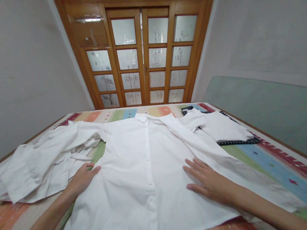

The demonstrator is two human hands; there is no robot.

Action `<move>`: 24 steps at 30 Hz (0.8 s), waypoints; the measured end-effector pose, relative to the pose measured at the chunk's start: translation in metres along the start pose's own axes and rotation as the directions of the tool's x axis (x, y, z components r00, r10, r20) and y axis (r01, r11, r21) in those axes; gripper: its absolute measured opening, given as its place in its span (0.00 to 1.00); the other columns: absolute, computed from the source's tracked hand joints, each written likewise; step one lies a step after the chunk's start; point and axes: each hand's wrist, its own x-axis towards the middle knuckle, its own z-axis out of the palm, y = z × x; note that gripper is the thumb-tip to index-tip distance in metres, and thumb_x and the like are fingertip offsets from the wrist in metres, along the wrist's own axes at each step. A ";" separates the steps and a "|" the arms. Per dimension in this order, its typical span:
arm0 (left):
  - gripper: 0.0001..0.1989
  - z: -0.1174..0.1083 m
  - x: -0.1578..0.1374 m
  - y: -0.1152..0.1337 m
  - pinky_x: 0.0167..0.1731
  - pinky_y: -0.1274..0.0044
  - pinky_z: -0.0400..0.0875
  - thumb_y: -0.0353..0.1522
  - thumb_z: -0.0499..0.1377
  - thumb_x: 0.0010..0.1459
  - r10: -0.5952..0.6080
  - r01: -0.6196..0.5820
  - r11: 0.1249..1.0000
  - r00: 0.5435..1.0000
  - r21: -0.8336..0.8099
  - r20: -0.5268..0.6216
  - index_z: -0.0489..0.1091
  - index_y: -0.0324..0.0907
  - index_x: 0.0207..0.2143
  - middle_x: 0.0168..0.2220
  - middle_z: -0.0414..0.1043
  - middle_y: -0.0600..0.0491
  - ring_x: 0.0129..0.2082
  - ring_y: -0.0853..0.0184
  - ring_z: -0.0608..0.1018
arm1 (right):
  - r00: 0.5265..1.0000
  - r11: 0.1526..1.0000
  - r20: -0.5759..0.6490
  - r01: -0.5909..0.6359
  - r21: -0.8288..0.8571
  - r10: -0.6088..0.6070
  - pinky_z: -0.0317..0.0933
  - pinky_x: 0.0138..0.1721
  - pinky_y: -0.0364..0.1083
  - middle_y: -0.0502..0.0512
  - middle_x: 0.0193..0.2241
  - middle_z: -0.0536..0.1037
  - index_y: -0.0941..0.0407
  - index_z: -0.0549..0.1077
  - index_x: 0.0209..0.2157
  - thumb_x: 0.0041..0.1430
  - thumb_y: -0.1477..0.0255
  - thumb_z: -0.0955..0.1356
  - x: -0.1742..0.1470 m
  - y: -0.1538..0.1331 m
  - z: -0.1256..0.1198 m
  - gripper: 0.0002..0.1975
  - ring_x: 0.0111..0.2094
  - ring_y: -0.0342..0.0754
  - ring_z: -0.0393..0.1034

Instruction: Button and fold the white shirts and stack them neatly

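Observation:
A white button-up shirt (128,179) lies spread front side up, its collar at the far end and its button strip running down the middle. At the shirt's left side edge, my left hand (84,178) grips the fabric between thumb and fingers. My right hand (205,180) rests flat on the right front panel, fingers spread, holding nothing. One sleeve (252,169) slants down to the right, beyond that hand. The other reaches left towards a crumpled heap of white cloth (40,165), where the two are hard to tell apart.
A folded white garment (223,126) lies at the back right, over black-and-white patterned cloth (240,141). Under everything is a colourful striped bedsheet (274,162). A pale green panel (269,106) borders the right side. Wooden glass-paned doors (142,55) stand behind.

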 end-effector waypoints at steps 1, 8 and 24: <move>0.18 0.000 -0.001 -0.005 0.30 0.70 0.71 0.47 0.57 0.47 0.037 -0.036 0.994 0.999 0.106 -0.004 0.67 0.44 0.33 0.23 0.74 0.53 0.30 0.55 0.80 | 0.999 1.000 0.028 -0.028 0.010 0.027 0.53 0.60 0.66 0.69 0.64 0.59 0.58 0.64 0.62 0.65 0.52 0.61 -0.004 0.000 -0.001 0.32 0.65 0.68 0.52; 0.19 0.001 -0.014 -0.019 0.37 0.68 0.70 0.46 0.52 0.50 0.262 -0.233 0.873 0.965 0.428 -0.011 0.67 0.43 0.37 0.33 0.77 0.46 0.38 0.51 0.80 | 0.978 0.994 0.202 -0.070 0.084 0.052 0.45 0.60 0.72 0.68 0.69 0.45 0.51 0.51 0.68 0.52 0.40 0.64 -0.026 0.002 -0.004 0.49 0.67 0.75 0.39; 0.31 -0.012 0.024 0.004 0.15 0.81 0.50 0.38 0.67 0.32 0.036 0.039 0.944 0.975 -0.328 0.219 0.67 0.37 0.42 0.15 0.61 0.64 0.14 0.74 0.61 | 0.897 0.973 0.385 -0.232 -0.002 0.215 0.48 0.55 0.76 0.68 0.69 0.41 0.49 0.46 0.69 0.39 0.51 0.75 -0.029 0.017 -0.010 0.60 0.65 0.81 0.41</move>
